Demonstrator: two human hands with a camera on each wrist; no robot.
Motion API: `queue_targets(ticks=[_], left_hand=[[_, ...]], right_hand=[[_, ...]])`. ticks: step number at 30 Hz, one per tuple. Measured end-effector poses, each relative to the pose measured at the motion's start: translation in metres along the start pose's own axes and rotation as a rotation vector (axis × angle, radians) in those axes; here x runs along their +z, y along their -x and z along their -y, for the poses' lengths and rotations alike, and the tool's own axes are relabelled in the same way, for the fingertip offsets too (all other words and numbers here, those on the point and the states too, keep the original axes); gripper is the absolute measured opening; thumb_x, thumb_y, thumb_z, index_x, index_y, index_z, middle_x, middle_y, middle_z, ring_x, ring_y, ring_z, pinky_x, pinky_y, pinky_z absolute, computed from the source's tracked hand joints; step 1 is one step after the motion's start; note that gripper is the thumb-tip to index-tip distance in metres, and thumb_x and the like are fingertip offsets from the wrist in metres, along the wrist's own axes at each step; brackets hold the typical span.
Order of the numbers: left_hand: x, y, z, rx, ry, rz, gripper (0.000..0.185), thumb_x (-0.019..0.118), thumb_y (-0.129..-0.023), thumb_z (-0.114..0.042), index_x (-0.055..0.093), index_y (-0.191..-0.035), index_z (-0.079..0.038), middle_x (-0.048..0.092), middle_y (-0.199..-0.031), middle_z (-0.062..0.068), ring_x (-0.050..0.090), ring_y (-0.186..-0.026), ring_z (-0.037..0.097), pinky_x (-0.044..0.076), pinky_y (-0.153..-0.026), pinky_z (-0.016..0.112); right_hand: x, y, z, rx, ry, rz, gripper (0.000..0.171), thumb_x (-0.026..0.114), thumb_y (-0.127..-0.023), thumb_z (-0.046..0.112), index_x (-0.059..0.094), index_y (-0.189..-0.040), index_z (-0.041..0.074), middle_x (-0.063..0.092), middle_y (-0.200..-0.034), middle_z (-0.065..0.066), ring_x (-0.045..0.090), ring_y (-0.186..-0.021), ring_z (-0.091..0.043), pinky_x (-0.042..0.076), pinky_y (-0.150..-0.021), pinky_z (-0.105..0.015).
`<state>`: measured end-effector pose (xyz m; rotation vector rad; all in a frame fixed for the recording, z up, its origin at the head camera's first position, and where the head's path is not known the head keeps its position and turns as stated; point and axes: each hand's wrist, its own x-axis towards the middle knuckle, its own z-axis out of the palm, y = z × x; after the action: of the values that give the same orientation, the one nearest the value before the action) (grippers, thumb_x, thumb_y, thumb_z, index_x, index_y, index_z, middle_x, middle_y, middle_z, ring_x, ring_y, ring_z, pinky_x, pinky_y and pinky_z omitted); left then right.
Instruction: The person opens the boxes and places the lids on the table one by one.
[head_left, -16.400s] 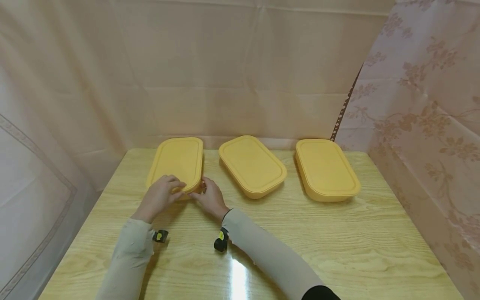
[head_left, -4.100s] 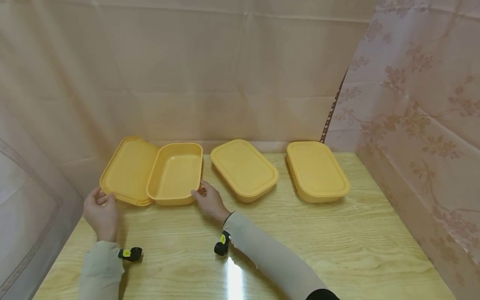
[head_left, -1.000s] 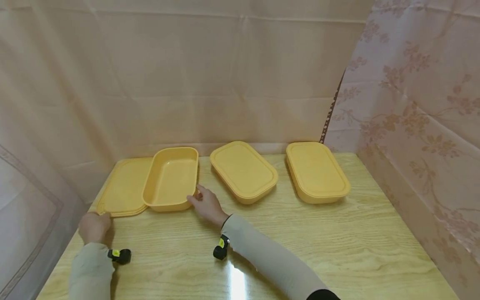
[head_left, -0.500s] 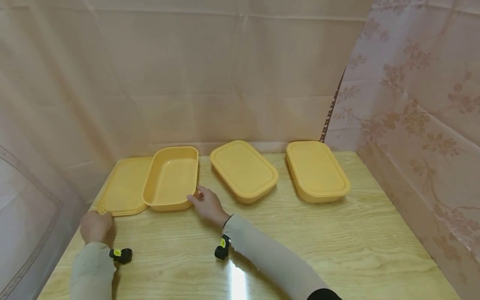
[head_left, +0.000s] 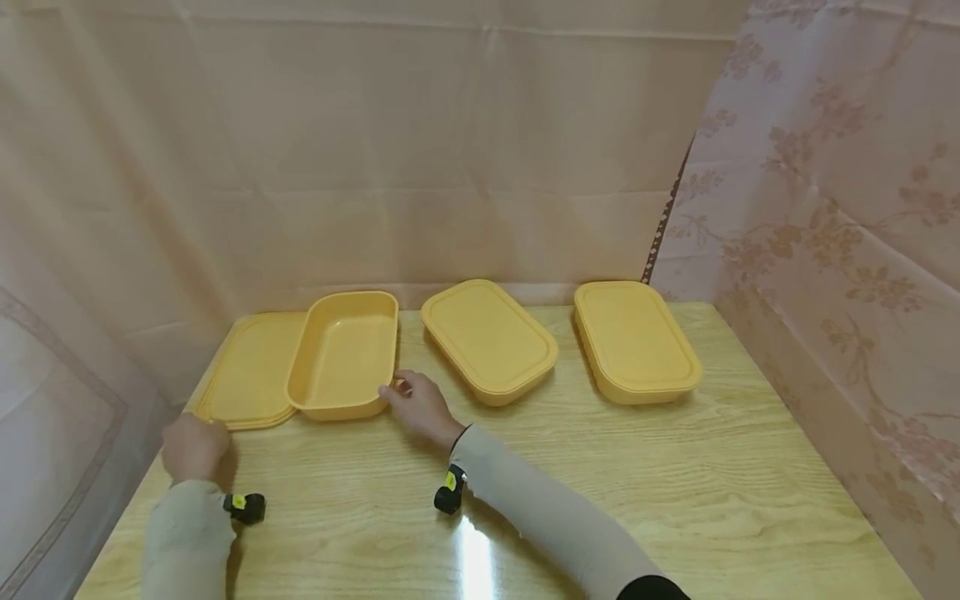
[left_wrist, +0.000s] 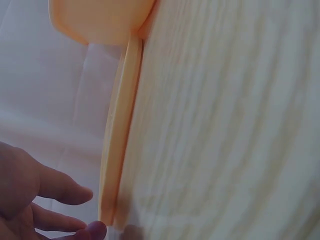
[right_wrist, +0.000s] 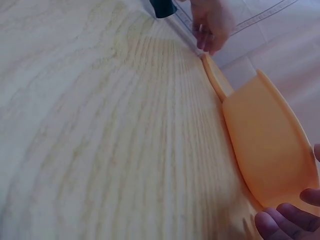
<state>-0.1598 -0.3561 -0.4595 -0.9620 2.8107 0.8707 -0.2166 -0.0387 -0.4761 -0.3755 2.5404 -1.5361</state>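
**Flat yellow rounded-rectangle plastic lid (head_left: 251,371) lies off its box, near corner at the left hand (head_left: 193,448)**

Lid location: far left on the pale wood-grain table (head_left: 675,483), lying flat. Key relation: from the left fingertips it extends away and to the right. Long axis runs front to back, far end leaning right. Left hand is clearly the nearer one, at the near-left corner.

Left fingers: thumb and fingers apart in the left wrist view, close to the lid's end, not clamped on anything that I can see. Can't tell if a fingertip actually touches the edge.

Right hand (head_left: 422,410): thumb and fingers bent around the near-right corner of the open, deep yellow rounded-rectangle plastic box (head_left: 343,354), gripping it there. That box stands upright immediately right of the lid, roughly parallel to it, so it sits between the lid and the right hand. It hides the lid's right edge; can't tell if it overlaps the lid or just butts against it.

Rest of the row: closed yellow plastic middle box (head_left: 491,342), skewed with its near end to the right, then closed yellow plastic right box (head_left: 637,342). Both well apart from the lid, neither touched by a hand. Beige fabric curtain (head_left: 465,142) behind.
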Motion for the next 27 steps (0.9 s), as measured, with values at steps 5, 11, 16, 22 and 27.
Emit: queue_targets(ticks=[5, 11, 16, 22, 27], left_hand=[[-0.002, 0.003, -0.007, 0.019, 0.02, -0.001, 0.058, 0.036, -0.096, -0.021, 0.034, -0.128, 0.027, 0.035, -0.119, 0.044, 0.041, -0.106, 0.057, 0.04, -0.091, 0.064], [-0.003, 0.004, -0.013, 0.071, 0.027, -0.023, 0.058, 0.036, -0.096, -0.021, 0.036, -0.13, 0.026, 0.035, -0.125, 0.048, 0.039, -0.113, 0.059, 0.039, -0.095, 0.066], [-0.008, 0.002, -0.02, 0.053, 0.091, -0.006, 0.063, 0.036, -0.099, -0.024, 0.025, -0.142, 0.02, 0.028, -0.142, 0.045, 0.028, -0.13, 0.059, 0.029, -0.11, 0.064], [-0.011, -0.001, -0.026, 0.112, 0.094, -0.012, 0.064, 0.038, -0.1, -0.027, 0.024, -0.145, 0.017, 0.028, -0.145, 0.043, 0.027, -0.134, 0.058, 0.027, -0.112, 0.063], [-0.012, -0.002, -0.033, 0.156, 0.105, -0.012, 0.069, 0.038, -0.101, -0.034, 0.02, -0.148, 0.014, 0.024, -0.148, 0.042, 0.023, -0.136, 0.058, 0.024, -0.112, 0.065]], right_hand=[[-0.007, -0.003, 0.003, -0.017, 0.037, 0.011, 0.05, 0.058, -0.097, 0.038, 0.056, -0.133, 0.004, 0.065, -0.111, -0.011, 0.063, -0.1, -0.021, 0.053, -0.082, -0.029], [-0.014, -0.003, 0.008, -0.048, 0.08, 0.002, 0.045, 0.059, -0.097, 0.036, 0.06, -0.13, 0.005, 0.066, -0.11, -0.013, 0.064, -0.098, -0.022, 0.052, -0.08, -0.029], [-0.019, -0.003, 0.009, -0.071, 0.12, 0.001, 0.045, 0.058, -0.097, 0.036, 0.061, -0.129, 0.005, 0.065, -0.111, -0.013, 0.064, -0.095, -0.02, 0.052, -0.077, -0.027], [-0.029, -0.007, 0.014, -0.115, 0.182, 0.028, 0.048, 0.056, -0.098, 0.039, 0.059, -0.131, 0.005, 0.064, -0.121, -0.013, 0.064, -0.102, -0.022, 0.053, -0.084, -0.03], [-0.039, -0.008, 0.023, -0.132, 0.187, 0.052, 0.049, 0.055, -0.099, 0.038, 0.057, -0.133, 0.004, 0.061, -0.132, -0.014, 0.062, -0.111, -0.026, 0.053, -0.091, -0.034]])
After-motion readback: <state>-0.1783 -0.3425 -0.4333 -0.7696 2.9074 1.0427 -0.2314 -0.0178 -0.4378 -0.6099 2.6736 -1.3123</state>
